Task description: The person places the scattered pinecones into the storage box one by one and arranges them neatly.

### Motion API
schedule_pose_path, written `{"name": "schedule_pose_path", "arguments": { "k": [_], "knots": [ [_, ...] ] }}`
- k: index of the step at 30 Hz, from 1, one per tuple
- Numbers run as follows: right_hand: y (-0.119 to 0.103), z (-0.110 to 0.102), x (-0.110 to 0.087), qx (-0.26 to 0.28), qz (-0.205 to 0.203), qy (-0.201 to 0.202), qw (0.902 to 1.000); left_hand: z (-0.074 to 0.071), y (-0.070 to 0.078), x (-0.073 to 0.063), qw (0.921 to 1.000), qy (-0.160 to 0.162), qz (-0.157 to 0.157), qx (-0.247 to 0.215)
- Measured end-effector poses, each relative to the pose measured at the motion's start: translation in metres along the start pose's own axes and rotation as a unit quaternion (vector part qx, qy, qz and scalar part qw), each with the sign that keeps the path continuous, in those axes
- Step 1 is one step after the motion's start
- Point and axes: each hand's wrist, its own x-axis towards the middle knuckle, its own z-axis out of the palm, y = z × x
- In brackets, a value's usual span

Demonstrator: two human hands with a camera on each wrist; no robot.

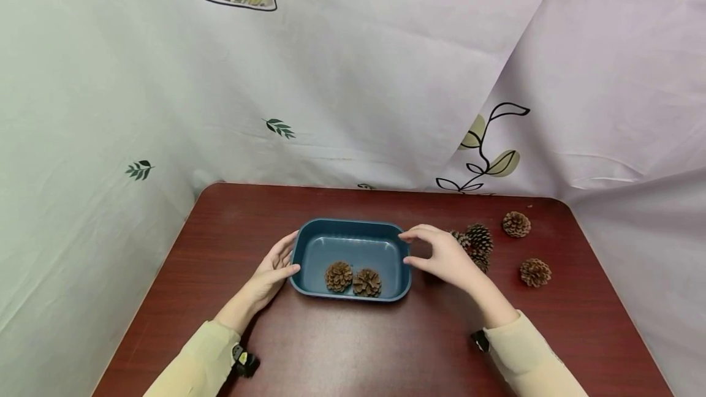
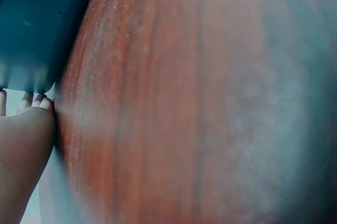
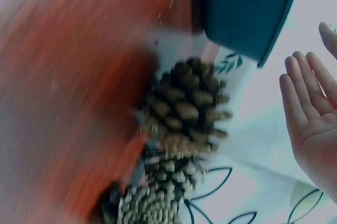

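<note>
A dark blue rectangular baking dish (image 1: pixel 353 251) stands on the table, with one brown pine cone (image 1: pixel 338 276) and a second pine cone (image 1: pixel 366 283) side by side at its near wall. My left hand (image 1: pixel 269 274) holds the dish's left end, thumb at the rim and fingers along the outer wall. At the right end, my right hand (image 1: pixel 448 256) overlaps the rim in the head view, thumb and fingers spread apart. The right wrist view shows that hand's palm bare, fingers extended, with a gap from the dish. Several pine cones (image 3: pixel 184 105) lie just beyond it.
On the right of the reddish-brown table (image 1: pixel 342 348) lie two separate pine cones, a far pine cone (image 1: pixel 516 224) and a nearer pine cone (image 1: pixel 535 272). A pale cloth (image 1: pixel 358 78) with leaf prints hangs behind the table's back edge and at both sides.
</note>
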Motion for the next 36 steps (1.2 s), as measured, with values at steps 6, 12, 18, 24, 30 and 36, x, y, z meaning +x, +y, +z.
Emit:
{"name": "schedule_pose_path", "arguments": {
  "k": [6,12,18,24,30,36],
  "knots": [
    [0.011,-0.016,-0.008,-0.007,0.019,0.017,0.9996,-0.001,0.001,0.000,1.0000,0.000,0.001,-0.001],
    [0.023,-0.026,-0.018,-0.006,0.040,0.032,0.9987,-0.001,0.001,0.000,1.0000,-0.001,0.004,0.001],
    [0.034,-0.028,-0.030,-0.021,0.042,0.050,0.9976,-0.001,0.001,-0.001,1.0000,0.001,0.004,0.004],
    [0.043,-0.027,-0.044,-0.013,0.062,0.059,0.9962,-0.001,0.000,-0.001,0.9999,-0.003,0.012,-0.001],
    [0.049,-0.025,-0.056,-0.027,0.090,0.050,0.9943,-0.001,-0.002,-0.001,0.9996,-0.007,0.025,-0.006],
    [0.053,-0.024,-0.063,-0.032,0.106,0.041,0.9930,-0.001,-0.003,0.000,0.9995,-0.009,0.030,-0.008]
  ]
}}
